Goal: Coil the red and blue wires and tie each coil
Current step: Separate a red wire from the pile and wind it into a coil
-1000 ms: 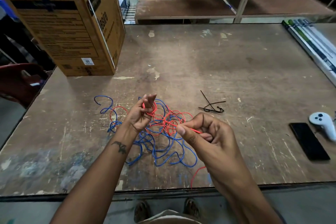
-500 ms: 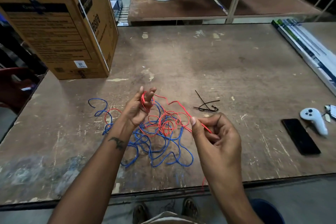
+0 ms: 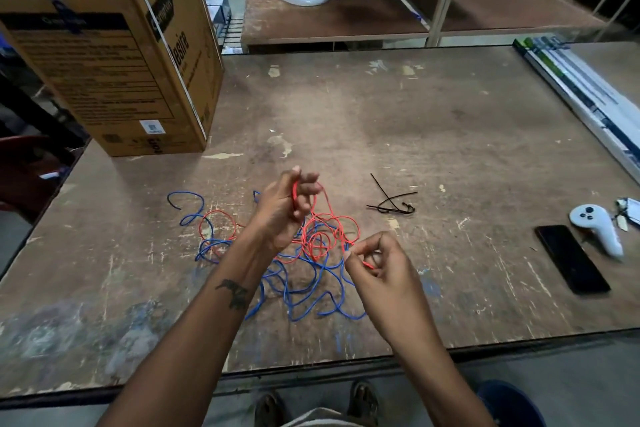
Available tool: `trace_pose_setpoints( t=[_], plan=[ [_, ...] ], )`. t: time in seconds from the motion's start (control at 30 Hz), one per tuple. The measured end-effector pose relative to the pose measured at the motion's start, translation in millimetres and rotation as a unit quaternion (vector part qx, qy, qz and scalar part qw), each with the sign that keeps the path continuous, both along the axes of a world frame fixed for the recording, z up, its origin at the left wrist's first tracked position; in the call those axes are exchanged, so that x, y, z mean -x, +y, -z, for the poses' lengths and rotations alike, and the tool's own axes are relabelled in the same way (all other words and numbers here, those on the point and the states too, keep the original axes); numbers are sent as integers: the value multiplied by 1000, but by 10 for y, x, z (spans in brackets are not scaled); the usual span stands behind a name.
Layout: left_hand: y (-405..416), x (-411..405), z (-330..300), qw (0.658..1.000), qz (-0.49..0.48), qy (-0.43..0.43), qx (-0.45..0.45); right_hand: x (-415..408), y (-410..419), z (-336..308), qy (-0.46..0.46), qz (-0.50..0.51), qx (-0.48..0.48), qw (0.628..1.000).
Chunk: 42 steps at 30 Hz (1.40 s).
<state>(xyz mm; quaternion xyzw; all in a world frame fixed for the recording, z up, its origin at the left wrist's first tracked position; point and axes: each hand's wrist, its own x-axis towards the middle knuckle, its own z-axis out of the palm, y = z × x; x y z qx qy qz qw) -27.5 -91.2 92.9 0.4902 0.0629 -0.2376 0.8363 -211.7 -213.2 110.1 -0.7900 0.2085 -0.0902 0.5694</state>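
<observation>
The left hand [image 3: 284, 208] has its grip curled round a few turns of thin red wire [image 3: 320, 236]; the right hand [image 3: 377, 263] pinches the same wire between thumb and fingertips. Red loops tangle with limp blue wire [image 3: 298, 288] on the worn, scratched wooden table [image 3: 433, 121]. At far left stands a cardboard box [image 3: 114, 73], its print too blurred to read surely. Right of the tangle lie black cable ties [image 3: 393, 203].

Left hand [image 3: 282, 210] and forearm hide part of the red wire [image 3: 323, 236] and blue wire [image 3: 294, 288] tangle, cardboard box [image 3: 114, 69] cut by top-left edge, its print blurred, long packs [image 3: 581, 94] cut at right edge.
</observation>
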Motion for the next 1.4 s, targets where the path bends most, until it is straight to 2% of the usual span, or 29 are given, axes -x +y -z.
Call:
trace_pose_setpoints(
  t=[0.07, 0.13, 0.2, 0.23, 0.3, 0.43, 0.53, 0.6, 0.67, 0.77, 0.87, 0.93, 1.0, 1.1, 1.13, 1.2, 1.27, 1.3, 1.33, 1.4],
  plan=[
    [-56, 152, -107, 997, 26, -50, -47, -79, -30, 112, 51, -40, -14, 998],
    [-56, 263, -175, 993, 62, -79, -61, -157, -9, 109, 69, -53, -152, 984],
    [-27, 351, -221, 988, 108, -96, -50, -265, -4, 101, 57, -43, -292, 954],
    [-3, 391, -241, 984, 137, -102, -44, -324, -12, 136, 44, -40, -330, 942],
    [46, 449, -272, 975, 188, -107, -41, -432, -50, 269, -3, -58, -345, 937],
    [153, 455, -287, 966, 240, -86, -53, -581, -116, 474, -103, -110, -326, 933],
    [231, 482, -301, 963, 266, -39, 13, -649, -131, 517, -142, -115, -299, 936],
    [236, 533, -312, 959, 275, -49, 36, -693, -120, 504, -151, -108, -319, 929],
    [163, 597, -325, 967, 232, -99, 29, -712, -78, 480, -148, -118, -299, 935],
    [69, 631, -320, 976, 114, -182, 32, -617, 62, 472, -115, -151, -172, 967],
    [112, 547, -302, 958, 76, -267, -76, -342, 223, 477, -83, -212, -46, 973],
    [156, 481, -236, 938, 57, -323, -117, -144, 236, 396, -65, -235, -4, 970],
    [166, 429, -147, 943, 23, -318, -98, 15, 211, 263, -42, -299, 19, 953],
    [136, 370, -57, 966, -44, -254, -33, 141, 251, 56, -54, -403, 121, 906],
    [135, 356, -29, 966, -55, -248, -44, 147, 263, -1, -65, -402, 125, 905],
    [171, 369, 4, 951, -50, -275, -129, 129, 234, -208, -85, -360, 65, 927],
    [238, 450, 28, 910, -12, -333, -246, 85, 152, -464, -119, -307, 23, 944],
    [268, 503, 29, 892, 13, -349, -286, 25, 106, -594, -146, -277, 34, 949],
    [284, 563, 25, 890, 45, -343, -296, -83, 59, -686, -172, -242, 54, 953],
    [274, 684, 30, 917, 104, -302, -238, -427, -16, -752, -190, -157, 88, 965]
  ],
)
